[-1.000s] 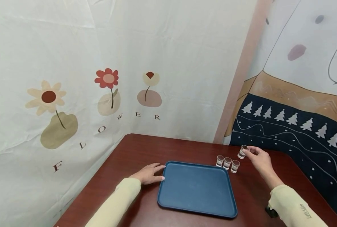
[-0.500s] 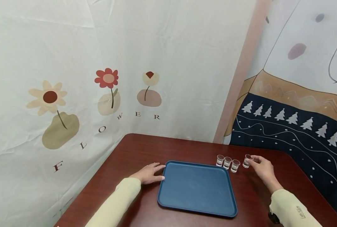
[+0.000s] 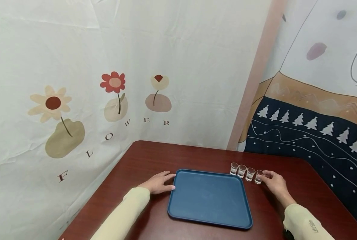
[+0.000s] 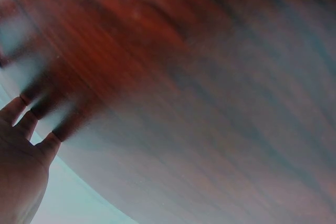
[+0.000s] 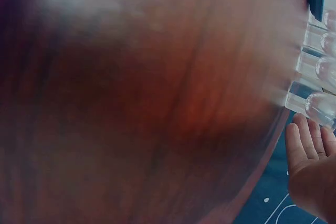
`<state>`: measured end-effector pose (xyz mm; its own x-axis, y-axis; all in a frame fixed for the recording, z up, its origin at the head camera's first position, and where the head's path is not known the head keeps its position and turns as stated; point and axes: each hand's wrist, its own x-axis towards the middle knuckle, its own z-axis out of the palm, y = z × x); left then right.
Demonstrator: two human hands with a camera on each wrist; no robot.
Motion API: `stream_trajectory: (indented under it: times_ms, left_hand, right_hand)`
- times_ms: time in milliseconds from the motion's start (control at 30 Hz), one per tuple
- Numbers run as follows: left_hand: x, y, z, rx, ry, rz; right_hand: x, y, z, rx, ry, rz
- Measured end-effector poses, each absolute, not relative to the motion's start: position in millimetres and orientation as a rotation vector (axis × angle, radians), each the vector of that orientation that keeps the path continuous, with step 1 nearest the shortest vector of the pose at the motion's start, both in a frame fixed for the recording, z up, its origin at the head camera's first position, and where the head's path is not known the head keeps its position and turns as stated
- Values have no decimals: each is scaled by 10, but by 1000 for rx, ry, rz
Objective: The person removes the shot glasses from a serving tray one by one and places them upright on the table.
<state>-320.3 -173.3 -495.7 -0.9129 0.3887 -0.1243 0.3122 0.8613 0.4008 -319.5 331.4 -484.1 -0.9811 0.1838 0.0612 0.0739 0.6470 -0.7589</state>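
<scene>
Several small clear shot glasses stand upright in a row behind the back right corner of a blue tray. In the head view my right hand [image 3: 275, 185] pinches the rightmost shot glass [image 3: 258, 177] between thumb and fingers. The right wrist view has the fingers [image 5: 310, 135] of this hand against that glass [image 5: 320, 107], partly cut off by the frame edge. My left hand [image 3: 157, 183] rests on the table with fingers spread, its tips at the left rim of the tray [image 3: 210, 225]. In the left wrist view the left hand [image 4: 23, 169] shows relaxed, spread fingers.
A dark red wooden table [image 3: 154, 155] bears the tray and glasses. Three other shot glasses [image 3: 242, 171] stand to the left of the held one. A flower-printed curtain [image 3: 196, 83] hangs behind, and a dark tree-patterned cloth [image 3: 301, 140] borders the right side.
My right hand has brought its shot glass from behind the row, down and then left, to the right end of the row. The left hand and the tray have stayed in place.
</scene>
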Motion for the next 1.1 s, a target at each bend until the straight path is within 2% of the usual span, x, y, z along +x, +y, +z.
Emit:
stream_trajectory:
  times_ms: [467, 667, 1100]
  left_hand:
    - [-3204, -1708, -4971, 550, 2833, 538]
    - [-3236, -1696, -4961, 553, 2838, 536]
    - [-3332, -1564, -4695, 606, 2889, 473]
  right_hand:
    - [-3123, 3323, -4891, -197, -2758, 1293]
    - [-3066, 3279, -4776, -188, -2740, 1208]
    - [-3137, 2681, -4488, 238, -2649, 884]
